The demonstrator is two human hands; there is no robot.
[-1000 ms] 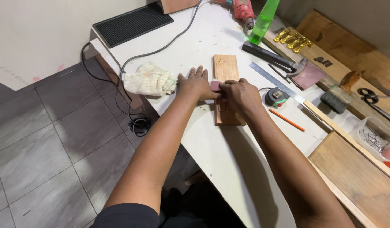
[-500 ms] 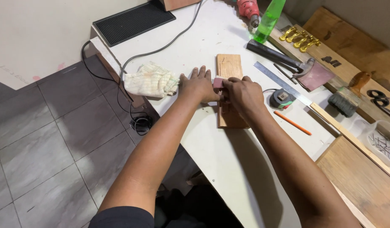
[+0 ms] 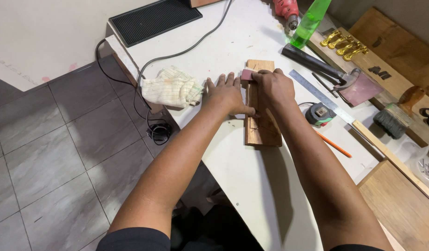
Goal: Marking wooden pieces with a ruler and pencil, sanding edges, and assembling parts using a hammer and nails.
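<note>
A wooden block (image 3: 262, 124) lies on the white table (image 3: 233, 46). The left hand (image 3: 227, 95) rests flat against the block's left edge, fingers spread. The right hand (image 3: 273, 86) is curled tight around a reddish sanding pad (image 3: 247, 74) on the block's far end. Right of the block lie a tape measure (image 3: 319, 114) and steel ruler (image 3: 316, 93).

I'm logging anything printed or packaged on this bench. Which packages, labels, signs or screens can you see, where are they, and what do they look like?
Green bottle: far edge of the white table, translucent, tapered; no label readable.
Tape measure: right of the right hand, dark and green case with a small pale label patch.
Clear tub: far right edge, holding nails.
Dark marks: on the wooden plank beside the gold hooks.
No screens or signs.
</note>
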